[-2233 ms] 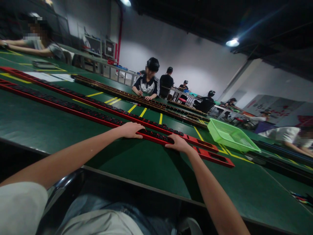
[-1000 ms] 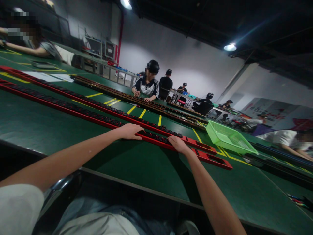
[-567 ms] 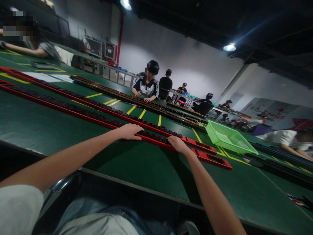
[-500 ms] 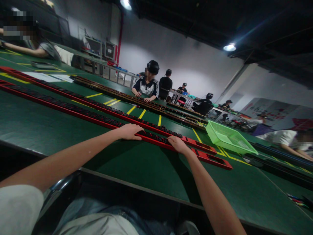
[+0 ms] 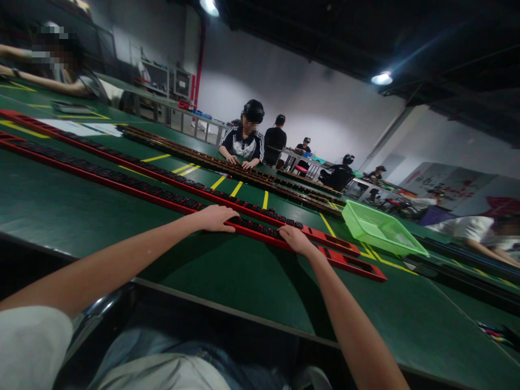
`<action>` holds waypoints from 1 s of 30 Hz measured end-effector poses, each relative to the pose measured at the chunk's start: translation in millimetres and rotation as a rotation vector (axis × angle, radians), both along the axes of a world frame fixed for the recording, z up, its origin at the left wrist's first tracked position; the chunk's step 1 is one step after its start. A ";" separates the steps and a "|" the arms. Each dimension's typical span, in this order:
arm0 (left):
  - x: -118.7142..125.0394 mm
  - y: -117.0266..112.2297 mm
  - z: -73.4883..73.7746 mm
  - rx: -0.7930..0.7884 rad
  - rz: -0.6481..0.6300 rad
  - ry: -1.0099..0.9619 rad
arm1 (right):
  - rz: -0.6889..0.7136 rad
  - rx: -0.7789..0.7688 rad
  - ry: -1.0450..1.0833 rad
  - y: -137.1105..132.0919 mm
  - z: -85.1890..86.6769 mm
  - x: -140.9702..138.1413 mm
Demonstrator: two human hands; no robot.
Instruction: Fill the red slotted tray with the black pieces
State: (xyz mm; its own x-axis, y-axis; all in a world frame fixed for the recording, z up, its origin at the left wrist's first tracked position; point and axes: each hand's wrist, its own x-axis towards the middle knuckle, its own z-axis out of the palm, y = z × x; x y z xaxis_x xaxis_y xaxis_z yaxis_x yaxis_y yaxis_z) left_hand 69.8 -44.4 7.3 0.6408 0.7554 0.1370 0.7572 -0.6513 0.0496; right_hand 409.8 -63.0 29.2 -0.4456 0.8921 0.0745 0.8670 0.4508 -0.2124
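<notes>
Two long, narrow red frames lie side by side across the green table, with rows of black pieces set in them. On the near red frame (image 5: 154, 196) both my hands rest. My left hand (image 5: 215, 218) lies across it, fingers over the far side and thumb along the near side, gripping it. Further right, my right hand (image 5: 296, 239) has its fingers bent over the same frame, closed on it around the end of the black row. The far red frame (image 5: 331, 240) runs just beyond, not touched by either hand. My fingertips are partly hidden.
A light green plastic basket (image 5: 384, 230) stands to the right. Long dark brown strips (image 5: 182, 156) lie beyond the frames, where a co-worker (image 5: 244, 138) handles them. White papers (image 5: 69, 128) lie at the left. Dark rails (image 5: 467, 281) and coloured-handled tools (image 5: 493, 331) are at the right.
My hands and the red frames stay where they were. Across the table, the co-worker's hands have shifted slightly on the brown strips. The person at far left has moved a little to the right.
</notes>
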 end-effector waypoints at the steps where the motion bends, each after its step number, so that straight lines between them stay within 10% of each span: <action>1: 0.0 0.0 -0.2 0.002 0.000 -0.001 | 0.000 0.001 -0.002 0.0 -0.1 0.1; 30: 0.1 -1.4 1.4 -0.015 0.005 -0.024 | 0.011 -0.008 0.015 -1.9 3.1 -0.8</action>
State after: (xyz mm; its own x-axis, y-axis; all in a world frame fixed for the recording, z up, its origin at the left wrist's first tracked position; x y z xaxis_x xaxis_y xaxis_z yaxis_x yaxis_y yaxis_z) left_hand 69.9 -45.8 8.7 0.6335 0.7609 0.1405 0.7592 -0.6463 0.0774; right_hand 409.0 -64.9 32.3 -0.4547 0.8875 0.0742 0.8585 0.4590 -0.2287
